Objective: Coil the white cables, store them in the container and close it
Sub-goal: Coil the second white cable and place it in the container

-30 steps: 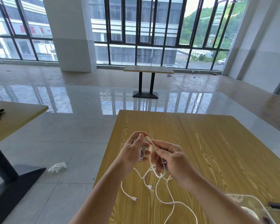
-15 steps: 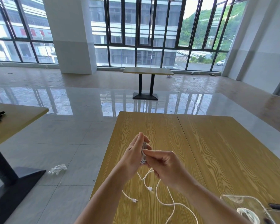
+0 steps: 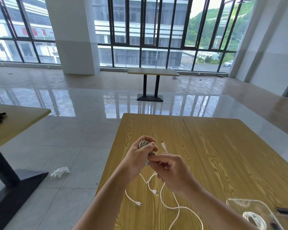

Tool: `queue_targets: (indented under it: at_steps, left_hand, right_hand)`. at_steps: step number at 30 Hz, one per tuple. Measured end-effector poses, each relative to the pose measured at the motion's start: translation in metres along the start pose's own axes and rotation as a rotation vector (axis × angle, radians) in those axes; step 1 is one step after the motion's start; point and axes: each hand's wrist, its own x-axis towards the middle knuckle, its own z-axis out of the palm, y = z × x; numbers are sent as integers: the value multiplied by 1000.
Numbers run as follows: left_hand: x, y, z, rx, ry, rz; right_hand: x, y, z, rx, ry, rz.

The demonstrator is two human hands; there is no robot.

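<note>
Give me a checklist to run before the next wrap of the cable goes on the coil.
1. Coil gripped in left hand: ok, fingers wrap around it.
2. Right hand pinching the cable at the coil: ok.
3. Cable end free: ok, it sticks up beside the coil.
4. Loose cables on the table free of knots: cannot tell, the strands cross and the right arm hides part.
5. Container open to take the coil: cannot tell, the clear walls blur the lid; one coiled cable already shows inside.
6. Space to wind: ok, the table beyond the hands is bare.
</note>
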Motion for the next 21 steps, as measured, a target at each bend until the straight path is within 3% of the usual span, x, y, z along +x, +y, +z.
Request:
queue_targets:
  at_steps: [5,8,16,18,21]
  left_hand:
    - [5,0,-2,-54,102,-18]
    - [8,2,-10,-57,114,-12]
    - [15,14,-21,-41,58,14]
    - [17,14,-22,-5,21,9]
    - [20,11,-22,73,-11,9]
  right_hand:
    - [0,3,-5,-14,-59,52]
    - [-1,8,-16,-95,-223,149]
    - [7,21,-38,-658,-679,183]
    - [11,30,-41,-709,-675,193]
    - [17,41,-46,-681,-528,220]
